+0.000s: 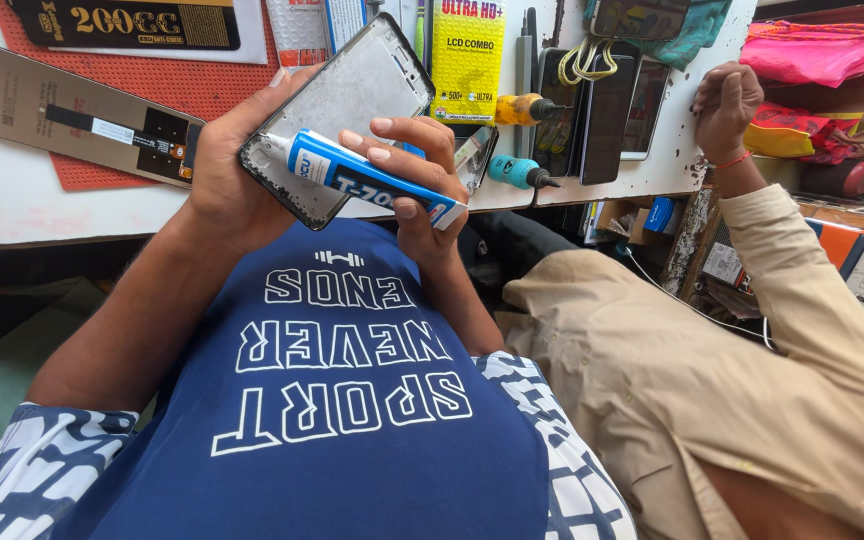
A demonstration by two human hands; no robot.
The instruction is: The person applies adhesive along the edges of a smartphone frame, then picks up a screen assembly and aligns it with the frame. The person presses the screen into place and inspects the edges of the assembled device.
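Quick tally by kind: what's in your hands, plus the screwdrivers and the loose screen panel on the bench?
Phone frame, left hand: 1
Blue glue tube, right hand: 1
Screwdrivers, yellow and teal: 2
Screen panel: 1
Total: 5

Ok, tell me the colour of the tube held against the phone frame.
Blue and white tube, clearest in the head view, held in the right hand.

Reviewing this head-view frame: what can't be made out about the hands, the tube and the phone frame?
- Tube nozzle: too small to show any glue coming out.
- Phone frame lower-left edge: covered by the left hand.
- Right hand palm: hidden behind the tube.
- Co-worker's hand: its contents are hidden.
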